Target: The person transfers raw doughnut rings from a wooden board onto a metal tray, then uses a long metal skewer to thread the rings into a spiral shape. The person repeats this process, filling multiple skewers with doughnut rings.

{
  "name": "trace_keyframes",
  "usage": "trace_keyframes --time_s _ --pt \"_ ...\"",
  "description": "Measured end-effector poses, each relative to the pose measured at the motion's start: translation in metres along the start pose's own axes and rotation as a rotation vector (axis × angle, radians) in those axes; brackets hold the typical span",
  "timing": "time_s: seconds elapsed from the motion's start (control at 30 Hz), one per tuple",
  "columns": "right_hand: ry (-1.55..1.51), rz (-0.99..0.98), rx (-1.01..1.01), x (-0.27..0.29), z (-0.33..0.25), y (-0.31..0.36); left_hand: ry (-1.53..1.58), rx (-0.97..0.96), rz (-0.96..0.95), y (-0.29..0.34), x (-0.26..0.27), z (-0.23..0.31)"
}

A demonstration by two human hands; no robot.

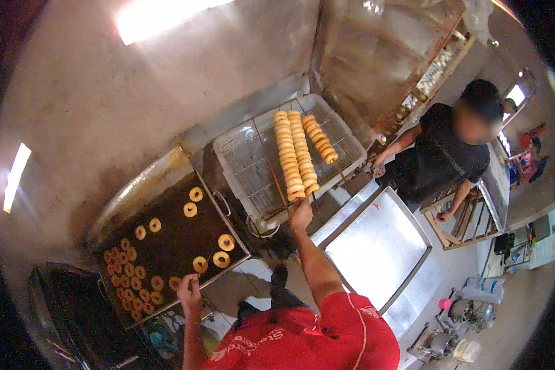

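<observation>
My right hand (pixel 300 214) is closed round the near end of a stick at the front of the draining tray. A long row of ring doughnuts (pixel 290 157) is threaded just beyond my fingers. Beside it lie a second full row (pixel 304 154) and a shorter row (pixel 320 139). My left hand (pixel 190 295) is at the near edge of the fryer (pixel 172 213), fingers pinched; what they hold is too small to make out. A ring doughnut (pixel 200 265) floats just beyond it in dark oil, with several more golden ones around and a paler cluster at the left.
The doughnut rows rest on a wire rack in a pale rectangular tray (pixel 240 145). A shiny metal tray (pixel 376 243) lies on my right. Beyond it stands a person in black (pixel 441 151), one hand near the draining tray. Kitchen machines (pixel 468 311) stand at the lower right.
</observation>
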State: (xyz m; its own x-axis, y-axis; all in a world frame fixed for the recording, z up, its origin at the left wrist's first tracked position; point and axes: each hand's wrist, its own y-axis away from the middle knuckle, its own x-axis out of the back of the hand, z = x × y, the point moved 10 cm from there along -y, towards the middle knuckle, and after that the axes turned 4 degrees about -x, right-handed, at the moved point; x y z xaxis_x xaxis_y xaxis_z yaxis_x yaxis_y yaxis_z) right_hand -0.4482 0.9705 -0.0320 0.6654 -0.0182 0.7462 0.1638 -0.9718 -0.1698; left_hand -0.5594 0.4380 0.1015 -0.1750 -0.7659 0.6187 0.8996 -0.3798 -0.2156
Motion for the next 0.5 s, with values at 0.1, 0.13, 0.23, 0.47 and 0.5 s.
trace_keyframes --time_s 0.1,0.13,0.23,0.47,0.5 --pt "-0.017 0.108 0.068 0.009 -0.002 0.015 0.034 0.099 -0.045 -0.010 -0.014 0.022" --pt "0.002 0.154 0.075 0.018 -0.010 0.025 -0.050 0.063 -0.031 -0.011 -0.014 0.021" --pt "0.139 0.064 0.173 0.015 -0.027 0.052 -0.085 0.048 -0.003 0.000 -0.017 0.024" --pt "0.174 -0.010 0.335 -0.012 -0.033 0.053 -0.186 -0.061 -0.353 -0.022 -0.070 -0.012" --pt "0.078 -0.126 0.277 -0.016 -0.032 0.047 -0.238 -0.044 -0.425 -0.029 -0.085 -0.018"
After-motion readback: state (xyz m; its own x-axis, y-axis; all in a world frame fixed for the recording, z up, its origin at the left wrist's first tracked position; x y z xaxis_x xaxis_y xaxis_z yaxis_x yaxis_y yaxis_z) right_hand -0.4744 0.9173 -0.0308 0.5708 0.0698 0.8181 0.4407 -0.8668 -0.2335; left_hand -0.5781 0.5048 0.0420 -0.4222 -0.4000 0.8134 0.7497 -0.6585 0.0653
